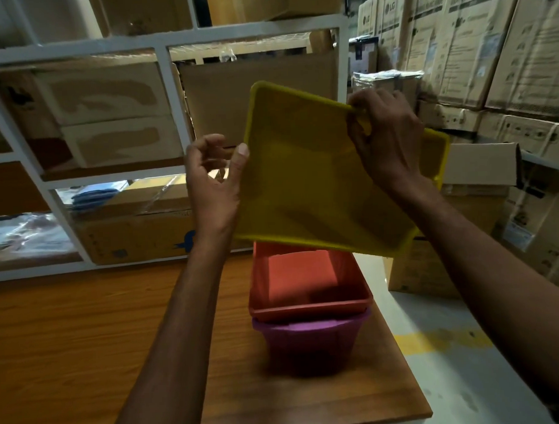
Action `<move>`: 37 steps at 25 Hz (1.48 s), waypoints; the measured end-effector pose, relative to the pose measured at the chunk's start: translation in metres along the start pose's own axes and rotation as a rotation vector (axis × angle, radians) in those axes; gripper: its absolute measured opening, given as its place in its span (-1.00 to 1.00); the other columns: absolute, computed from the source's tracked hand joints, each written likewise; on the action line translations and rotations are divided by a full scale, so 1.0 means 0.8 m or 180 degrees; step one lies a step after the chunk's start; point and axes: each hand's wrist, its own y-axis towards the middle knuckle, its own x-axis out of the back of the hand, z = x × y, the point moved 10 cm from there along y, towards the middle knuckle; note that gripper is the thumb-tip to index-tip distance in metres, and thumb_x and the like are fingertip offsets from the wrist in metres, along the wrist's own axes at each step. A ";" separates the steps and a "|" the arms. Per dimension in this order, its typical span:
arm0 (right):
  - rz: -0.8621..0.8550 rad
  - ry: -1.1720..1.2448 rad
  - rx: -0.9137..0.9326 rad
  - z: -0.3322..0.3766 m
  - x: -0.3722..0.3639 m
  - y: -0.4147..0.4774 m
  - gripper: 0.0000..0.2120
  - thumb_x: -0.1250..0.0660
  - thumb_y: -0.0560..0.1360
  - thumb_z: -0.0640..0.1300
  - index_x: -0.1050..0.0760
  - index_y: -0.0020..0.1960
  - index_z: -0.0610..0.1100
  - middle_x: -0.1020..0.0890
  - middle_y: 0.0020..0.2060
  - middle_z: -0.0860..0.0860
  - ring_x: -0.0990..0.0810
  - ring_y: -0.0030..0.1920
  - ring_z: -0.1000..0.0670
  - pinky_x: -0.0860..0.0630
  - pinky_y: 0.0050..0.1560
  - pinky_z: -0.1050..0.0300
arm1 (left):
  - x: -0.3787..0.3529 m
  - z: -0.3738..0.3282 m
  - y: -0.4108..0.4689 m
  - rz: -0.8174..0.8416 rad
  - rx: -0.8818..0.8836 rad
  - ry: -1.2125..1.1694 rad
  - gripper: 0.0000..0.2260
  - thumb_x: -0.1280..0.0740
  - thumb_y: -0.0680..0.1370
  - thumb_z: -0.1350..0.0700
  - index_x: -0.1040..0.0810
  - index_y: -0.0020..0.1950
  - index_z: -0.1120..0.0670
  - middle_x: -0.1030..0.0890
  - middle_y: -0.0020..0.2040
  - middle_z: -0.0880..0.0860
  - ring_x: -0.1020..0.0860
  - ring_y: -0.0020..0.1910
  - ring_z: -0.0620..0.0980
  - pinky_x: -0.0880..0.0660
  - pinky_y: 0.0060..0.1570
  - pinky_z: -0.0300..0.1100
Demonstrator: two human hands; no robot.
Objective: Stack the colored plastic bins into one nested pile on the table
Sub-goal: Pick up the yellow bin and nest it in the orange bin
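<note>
A yellow bin (309,185) hangs tilted in the air, its open side facing me, above the pile. My right hand (387,136) grips its far rim with curled fingers. My left hand (216,179) is at the bin's left rim, thumb against the edge and fingers loosely curled beside it. Below, an orange bin (311,301) sits nested in a purple bin (309,342) near the right end of the wooden table (85,342).
A white shelf rack (167,98) full of cardboard boxes stands right behind the table. More stacked boxes (489,58) fill the right side. The table's right edge drops to a grey floor with a yellow line (444,339).
</note>
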 end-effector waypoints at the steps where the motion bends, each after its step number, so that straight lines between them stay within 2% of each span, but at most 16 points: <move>1: -0.0080 0.0050 -0.0128 -0.007 0.005 0.001 -0.79 -0.27 0.57 -0.08 -0.58 0.15 -0.11 -0.67 0.01 -0.09 -0.60 -0.01 -0.13 -0.35 -0.11 0.11 | 0.008 -0.001 -0.001 -0.0207 -0.0047 0.0057 -0.68 -0.45 0.59 0.02 -0.46 0.28 0.04 -0.51 0.15 0.05 -0.49 0.07 -0.16 -0.48 -0.07 -0.47; 3: -0.0227 0.0193 -0.0370 -0.018 0.015 0.001 -0.80 -0.29 0.55 -0.08 -0.59 0.11 -0.10 -0.68 -0.04 -0.06 -0.62 -0.03 -0.10 -0.34 -0.11 0.15 | 0.018 0.002 -0.008 -0.0523 -0.0091 0.0129 -0.59 -0.45 0.57 -0.03 -0.43 0.34 0.04 -0.43 0.27 0.14 -0.45 0.15 -0.10 -0.48 -0.02 -0.46; 6: -0.0301 0.0492 -0.0957 -0.039 0.022 -0.004 -0.84 -0.33 0.49 -0.09 -0.60 0.05 -0.04 -0.71 -0.07 0.03 -0.65 -0.06 -0.02 -0.32 -0.16 0.19 | 0.022 0.019 -0.017 -0.0798 0.0100 0.0147 -0.52 -0.45 0.57 -0.07 -0.38 0.40 0.05 -0.32 0.35 0.10 -0.43 0.27 -0.05 -0.47 0.06 -0.44; 8: -0.0275 0.0631 -0.1371 -0.055 0.019 -0.014 -0.84 -0.35 0.47 -0.07 -0.59 0.05 0.00 -0.71 -0.04 0.08 -0.67 -0.05 0.03 -0.35 -0.16 0.20 | 0.003 0.038 -0.019 -0.0481 0.0393 0.0002 -0.54 -0.42 0.60 -0.07 -0.37 0.41 0.02 -0.33 0.36 0.06 -0.45 0.24 -0.13 -0.50 0.00 -0.39; 10: -0.0230 0.0764 -0.1707 -0.065 0.012 -0.028 -0.82 -0.37 0.47 -0.04 -0.56 0.06 0.03 -0.70 0.00 0.14 -0.67 -0.04 0.08 -0.49 -0.12 0.15 | -0.021 0.057 -0.026 -0.0028 0.0621 -0.0044 -0.58 -0.36 0.62 -0.12 -0.36 0.42 -0.05 -0.36 0.37 0.01 -0.47 0.22 -0.19 -0.53 0.04 -0.27; 12: -0.0190 0.0959 -0.1977 -0.073 0.003 -0.044 -0.82 -0.40 0.48 -0.01 -0.55 0.07 0.03 -0.68 -0.02 0.16 -0.66 -0.07 0.12 -0.56 -0.10 0.13 | -0.034 0.065 -0.031 0.0215 0.0618 0.0039 -0.61 -0.29 0.65 -0.16 -0.38 0.44 -0.11 -0.43 0.38 -0.03 -0.50 0.24 -0.20 -0.56 0.12 -0.14; 14: -0.0098 0.1180 -0.2175 -0.080 -0.009 -0.060 -0.81 -0.44 0.49 0.00 -0.56 0.07 0.00 -0.65 -0.07 0.19 -0.63 -0.11 0.17 -0.60 -0.08 0.13 | -0.037 0.066 -0.028 0.0295 0.0567 0.0100 -0.66 -0.25 0.69 -0.09 -0.43 0.46 -0.08 -0.50 0.37 -0.03 -0.52 0.23 -0.23 -0.57 0.14 -0.14; 17: 0.0359 0.1714 -0.2340 -0.090 -0.035 -0.077 -0.78 -0.47 0.50 -0.03 -0.55 0.11 -0.02 -0.66 -0.02 0.12 -0.66 -0.02 0.11 -0.66 -0.02 0.04 | -0.033 0.069 -0.015 0.0437 0.0607 -0.0059 -0.73 -0.29 0.69 0.10 -0.52 0.40 -0.01 -0.59 0.25 0.01 -0.61 0.17 -0.12 -0.64 0.01 -0.12; 20: 0.1195 0.2667 -0.2615 -0.089 -0.063 -0.092 -0.71 -0.42 0.55 -0.23 -0.52 0.24 -0.04 -0.65 0.13 0.00 -0.66 0.13 -0.01 -0.65 -0.08 0.12 | -0.027 0.071 -0.008 0.0616 0.0703 -0.0053 -0.70 -0.32 0.67 0.18 -0.51 0.41 0.08 -0.59 0.13 -0.04 -0.61 0.06 -0.10 -0.57 -0.21 -0.31; 23: 0.1984 0.3178 -0.2512 -0.075 -0.072 -0.102 -0.48 -0.34 0.55 -0.41 -0.44 0.40 0.02 -0.60 0.26 -0.03 -0.63 0.20 -0.04 -0.61 -0.09 0.13 | -0.017 0.074 -0.006 0.0807 0.0851 -0.0046 -0.69 -0.33 0.66 0.20 -0.49 0.42 0.10 -0.59 0.14 -0.06 -0.62 0.06 -0.14 -0.59 -0.18 -0.32; 26: 0.2336 0.3290 -0.2349 -0.067 -0.075 -0.114 -0.38 -0.34 0.55 -0.42 -0.39 0.46 0.09 -0.57 0.26 -0.02 -0.62 0.21 -0.04 -0.61 -0.09 0.13 | -0.004 0.078 -0.003 0.0980 0.0917 0.0074 -0.67 -0.33 0.66 0.14 -0.48 0.43 0.00 -0.58 0.28 -0.07 -0.60 0.24 -0.08 -0.65 0.07 -0.10; 29: 0.2239 0.3161 -0.2221 -0.062 -0.077 -0.118 -0.38 -0.36 0.54 -0.42 -0.39 0.40 0.15 -0.55 0.19 -0.02 -0.60 0.21 -0.11 -0.63 0.00 0.04 | 0.005 0.082 -0.003 0.1178 0.0893 0.0241 -0.62 -0.34 0.66 0.15 -0.44 0.47 -0.08 -0.53 0.39 -0.02 -0.55 0.33 -0.05 -0.61 0.12 -0.07; 31: 0.2109 0.3170 -0.2172 -0.060 -0.079 -0.118 -0.38 -0.37 0.53 -0.44 -0.41 0.35 0.18 -0.56 0.18 -0.06 -0.61 0.20 -0.14 -0.66 0.04 0.01 | 0.009 0.082 -0.003 0.1208 0.0858 0.0258 -0.60 -0.35 0.65 0.17 -0.43 0.47 -0.10 -0.52 0.39 0.00 -0.56 0.31 -0.06 -0.62 0.10 -0.08; 34: 0.2069 0.3372 -0.2263 -0.056 -0.082 -0.118 -0.40 -0.35 0.52 -0.46 -0.45 0.35 0.13 -0.58 0.26 -0.14 -0.62 0.22 -0.14 -0.66 -0.07 0.15 | 0.013 0.084 0.001 0.1134 0.0887 0.0178 -0.62 -0.36 0.64 0.18 -0.48 0.43 -0.11 -0.57 0.34 0.00 -0.61 0.25 -0.09 -0.65 0.05 -0.12; 37: 0.2199 0.3558 -0.2547 -0.059 -0.090 -0.119 -0.45 -0.29 0.52 -0.48 -0.49 0.36 0.03 -0.58 0.24 -0.10 -0.63 0.15 -0.03 -0.61 -0.21 0.27 | 0.012 0.103 0.010 0.1169 0.1198 0.0038 -0.65 -0.38 0.63 0.17 -0.54 0.39 -0.08 -0.60 0.32 0.08 -0.64 0.25 -0.01 -0.65 0.09 -0.02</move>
